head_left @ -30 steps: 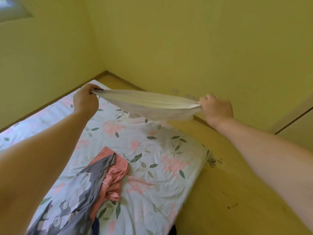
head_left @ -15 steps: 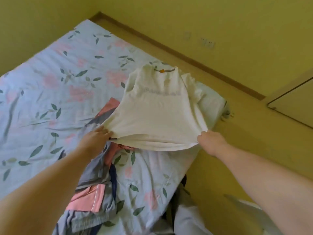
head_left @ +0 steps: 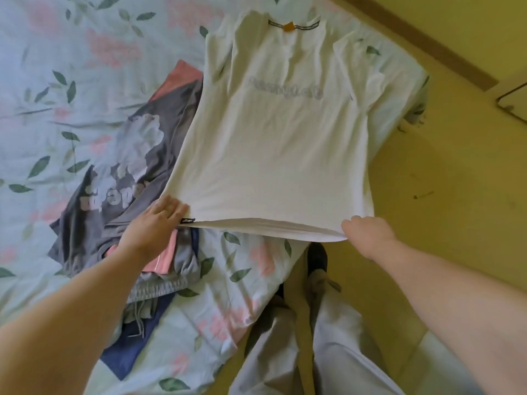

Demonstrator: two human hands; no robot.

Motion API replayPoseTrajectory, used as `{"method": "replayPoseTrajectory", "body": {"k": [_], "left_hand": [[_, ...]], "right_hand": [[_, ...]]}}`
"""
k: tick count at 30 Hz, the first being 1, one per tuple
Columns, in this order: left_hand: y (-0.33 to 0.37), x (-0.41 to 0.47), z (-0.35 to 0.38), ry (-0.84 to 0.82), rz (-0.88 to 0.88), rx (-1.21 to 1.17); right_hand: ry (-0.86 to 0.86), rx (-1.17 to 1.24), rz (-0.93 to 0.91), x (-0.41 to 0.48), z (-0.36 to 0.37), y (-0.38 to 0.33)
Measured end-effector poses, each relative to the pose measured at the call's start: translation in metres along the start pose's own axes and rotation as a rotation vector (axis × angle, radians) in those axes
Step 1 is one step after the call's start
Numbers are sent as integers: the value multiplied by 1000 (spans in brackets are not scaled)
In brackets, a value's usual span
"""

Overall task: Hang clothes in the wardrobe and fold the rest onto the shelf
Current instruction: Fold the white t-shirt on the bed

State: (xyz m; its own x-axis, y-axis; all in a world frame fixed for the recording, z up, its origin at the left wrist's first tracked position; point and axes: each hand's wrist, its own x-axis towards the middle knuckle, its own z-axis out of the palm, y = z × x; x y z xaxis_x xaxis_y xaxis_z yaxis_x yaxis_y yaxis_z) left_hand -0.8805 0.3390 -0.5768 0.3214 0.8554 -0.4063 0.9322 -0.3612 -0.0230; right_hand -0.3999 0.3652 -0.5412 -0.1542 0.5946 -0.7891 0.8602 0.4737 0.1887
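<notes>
Step in hand: laying out the white T-shirt (head_left: 279, 143) for folding. Collar is far, hem is near. Most of it lies flat on the bed (head_left: 57, 52). The hem is lifted off the sheet, and its right corner sticks out past the bed edge, over the floor (head_left: 456, 166).

Right hand (head_left: 368, 232): fingers curled, clamped on the right hem corner. Left hand (head_left: 154, 226): fingers (head_left: 168, 205) straight, laid against the left hem corner by a small black tag. Can't tell if the thumb pinches cloth underneath.

Next, my read: drop the hem and smooth it, fold sides and sleeves in, then fold it in half. That needs flat bed under the whole shirt, which it doesn't have now, so it probably needs shifting left or clearing space first.

In the way:
- The T-shirt's left edge overlaps a grey shirt (head_left: 122, 166) with a pale print, which lies over a pink garment (head_left: 182, 78).
- Grey shorts (head_left: 159, 283) with a drawstring and a navy cloth (head_left: 131, 346) are bunched just below the left hand.
- The right sleeve sits close to the bed edge, so it may slip off.
- The person's pale trousers (head_left: 285, 352) stand against the bed's near corner.

Shelf and wardrobe interior are not in view.
</notes>
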Motion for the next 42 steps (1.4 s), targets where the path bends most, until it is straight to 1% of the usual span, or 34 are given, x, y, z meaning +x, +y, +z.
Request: {"method": "replayPoseTrajectory", "body": {"k": [2, 6, 10, 12, 13, 14, 16, 18, 19, 21, 23, 25, 26, 29, 31, 35, 37, 39, 42], "left_hand": [[6, 1, 37, -21, -1, 38], [29, 13, 94, -146, -95, 113], [66, 25, 95, -363, -250, 290], [81, 30, 88, -388, -275, 315], [88, 32, 82, -374, -271, 294], [94, 35, 79, -345, -240, 271], [108, 42, 77, -290, -90, 228], [122, 50, 76, -315, 37, 143], [129, 54, 76, -345, 51, 101], [143, 61, 65, -428, 22, 37], [158, 70, 40, -605, 39, 62], [171, 83, 13, -733, 52, 70], [176, 95, 0, -744, 41, 51], [187, 159, -35, -677, 11, -48], [197, 217, -56, -589, 0, -113], [224, 347, -100, -401, -95, -310], [238, 416, -120, -294, -167, -427], [252, 482, -140, -166, -251, -537], [264, 571, -168, -10, -312, -577]], "right_hand": [[-14, -5, -11, 19, 28, -13], [-63, 12, -14, 59, 81, -44], [-143, -19, -25, 87, 109, -66], [-252, -81, -63, 92, 111, -70], [-290, -116, -88, 93, 109, -71], [-290, -132, -111, 93, 105, -73], [-214, -82, -146, 92, 93, -75], [-159, 24, -174, 90, 81, -77], [-162, 79, -174, 89, 75, -77], [-204, 198, -140, 85, 59, -72], [-247, 310, -80, 82, 38, -58], [-243, 420, -34, 86, 18, -33], [-213, 487, -6, 93, 9, -18], [-86, 737, 151, 128, -20, 48], [12, 921, 261, 162, -42, 102], [229, 1274, 493, 245, -82, 214], [340, 1395, 548, 286, -98, 259], [368, 1444, 559, 318, -109, 294], [293, 1450, 496, 348, -112, 323]]}}
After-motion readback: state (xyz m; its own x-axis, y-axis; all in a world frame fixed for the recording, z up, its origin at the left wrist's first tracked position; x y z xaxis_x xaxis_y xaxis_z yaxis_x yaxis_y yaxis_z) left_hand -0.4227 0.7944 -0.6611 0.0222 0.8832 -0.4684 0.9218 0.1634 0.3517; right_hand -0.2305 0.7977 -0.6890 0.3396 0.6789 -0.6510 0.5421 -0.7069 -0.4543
